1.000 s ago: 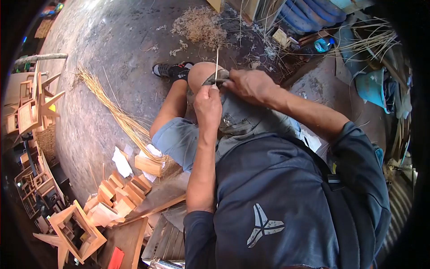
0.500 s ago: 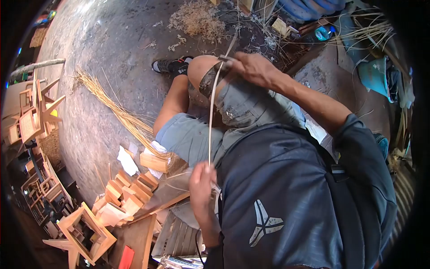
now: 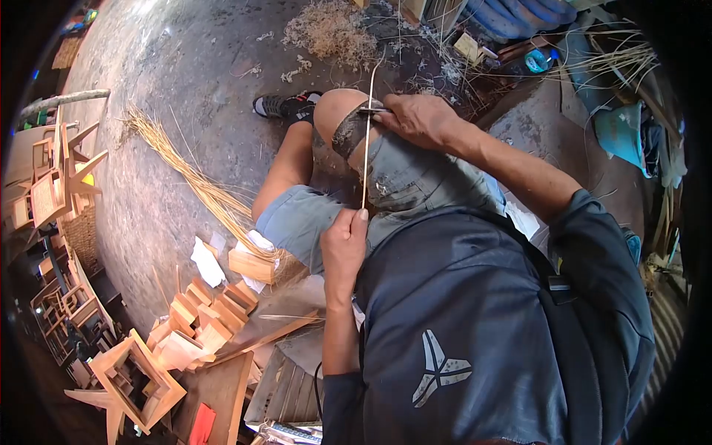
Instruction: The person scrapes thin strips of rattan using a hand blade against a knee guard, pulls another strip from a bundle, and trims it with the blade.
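A thin pale strip (image 3: 367,159) runs up from my left hand (image 3: 345,241), over my bent knee and a little past it. The fingers of my left hand are pinched on its lower end, near my waist. My right hand (image 3: 419,119) is closed round a small knife (image 3: 372,110) beside the knee, with the blade across the strip. A dark worn pad (image 3: 350,132) lies on the knee under the blade and strip.
A bundle of long strips (image 3: 189,178) lies on the floor at the left, its near end on a wooden block (image 3: 251,265). Cut wood pieces (image 3: 200,319) and a wooden frame (image 3: 137,380) are lower left. Shavings (image 3: 330,33) lie beyond the knee; a blue bucket (image 3: 621,133) is at right.
My left hand pulled back from the knee toward my waist and lower, then came partway forward again. My right hand stayed by the knee with the knife.
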`<state>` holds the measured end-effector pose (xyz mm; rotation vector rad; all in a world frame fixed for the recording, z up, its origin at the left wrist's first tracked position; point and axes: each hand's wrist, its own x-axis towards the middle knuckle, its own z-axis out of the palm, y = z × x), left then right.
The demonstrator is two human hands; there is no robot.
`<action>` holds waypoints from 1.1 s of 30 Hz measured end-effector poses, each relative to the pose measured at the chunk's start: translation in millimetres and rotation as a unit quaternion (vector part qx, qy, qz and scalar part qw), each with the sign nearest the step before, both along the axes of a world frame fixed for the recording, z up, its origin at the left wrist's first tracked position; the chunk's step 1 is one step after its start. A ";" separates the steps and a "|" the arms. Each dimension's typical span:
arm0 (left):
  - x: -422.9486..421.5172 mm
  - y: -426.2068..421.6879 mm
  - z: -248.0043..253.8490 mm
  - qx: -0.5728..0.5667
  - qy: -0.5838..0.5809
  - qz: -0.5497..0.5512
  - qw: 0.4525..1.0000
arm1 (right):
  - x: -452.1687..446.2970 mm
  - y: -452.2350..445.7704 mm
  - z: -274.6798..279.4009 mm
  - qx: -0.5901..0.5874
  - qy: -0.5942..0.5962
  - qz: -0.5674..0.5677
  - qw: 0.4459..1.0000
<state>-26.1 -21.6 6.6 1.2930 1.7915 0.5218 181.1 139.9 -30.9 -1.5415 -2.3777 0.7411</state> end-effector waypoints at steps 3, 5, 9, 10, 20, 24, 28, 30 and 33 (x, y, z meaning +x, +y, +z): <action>8.7 28.6 -12.5 0.061 -0.006 -0.018 0.998 | 4.5 12.6 5.8 -0.080 0.024 -0.039 0.996; 19.1 60.8 -23.6 0.122 -0.013 -0.019 0.992 | 6.2 12.4 8.7 -0.060 0.014 -0.034 0.998; 32.3 104.7 -28.2 0.116 -0.027 -0.014 0.993 | -2.2 -1.6 15.4 -0.038 -0.014 0.000 0.999; 34.7 105.4 -23.9 0.113 -0.025 -0.016 0.993 | -6.2 -8.8 16.8 -0.034 -0.019 0.011 0.999; -47.9 -99.5 39.8 -0.131 -0.098 0.106 0.981 | -7.7 -3.7 0.9 -0.020 0.012 -0.019 1.000; -23.0 -57.6 21.0 -0.040 -0.018 0.083 0.996 | 1.9 8.9 7.8 -0.070 0.037 -0.069 0.994; 15.4 47.3 8.7 0.082 -0.011 0.015 0.996 | 8.5 12.0 25.5 -0.072 -0.002 -0.044 0.996; 28.3 86.4 -5.1 0.116 -0.017 0.002 0.993 | 7.2 8.2 25.5 -0.068 -0.022 -0.024 0.997; 37.5 108.6 -26.1 0.140 0.012 -0.019 0.990 | -3.4 -4.9 27.4 -0.047 -0.046 -0.005 0.998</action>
